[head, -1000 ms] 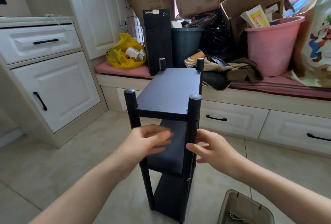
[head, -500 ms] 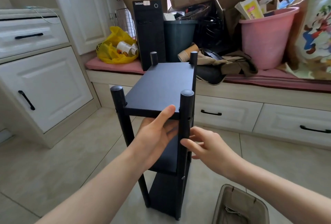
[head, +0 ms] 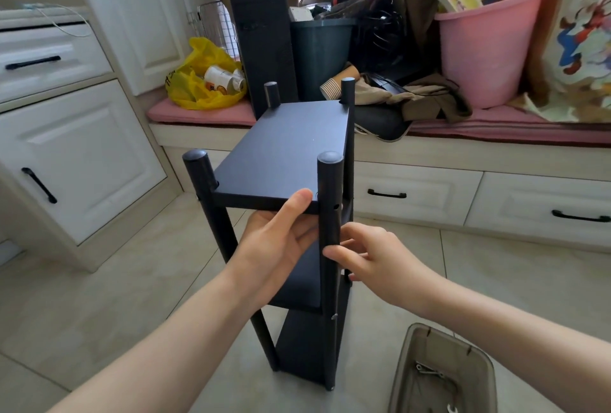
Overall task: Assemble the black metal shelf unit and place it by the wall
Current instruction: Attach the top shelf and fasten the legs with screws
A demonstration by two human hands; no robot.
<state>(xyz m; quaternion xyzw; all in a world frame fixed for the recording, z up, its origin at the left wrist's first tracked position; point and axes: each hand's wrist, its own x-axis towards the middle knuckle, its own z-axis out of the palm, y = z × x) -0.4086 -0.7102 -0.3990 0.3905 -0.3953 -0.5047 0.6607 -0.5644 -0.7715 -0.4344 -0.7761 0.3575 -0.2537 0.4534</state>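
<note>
The left hand [head: 281,247] is gripping the top board [head: 284,161] of the shelf unit [head: 310,343] – thumb above, fingers underneath – while the right hand [head: 373,260] is pinching the front post [head: 329,201].

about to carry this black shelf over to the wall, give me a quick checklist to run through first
Left hand grips the top board at its front edge, thumb on top: ok.
Right hand fingers curl round the near right post: ok.
Shelf unit upright on the floor, three boards in place: ok.
Open hole in that post beside the top board, screw missing or not: cannot tell.
Grey bin of tools close to the unit's foot on the right: not ok.
Free spot by the wall: cannot tell.
</note>
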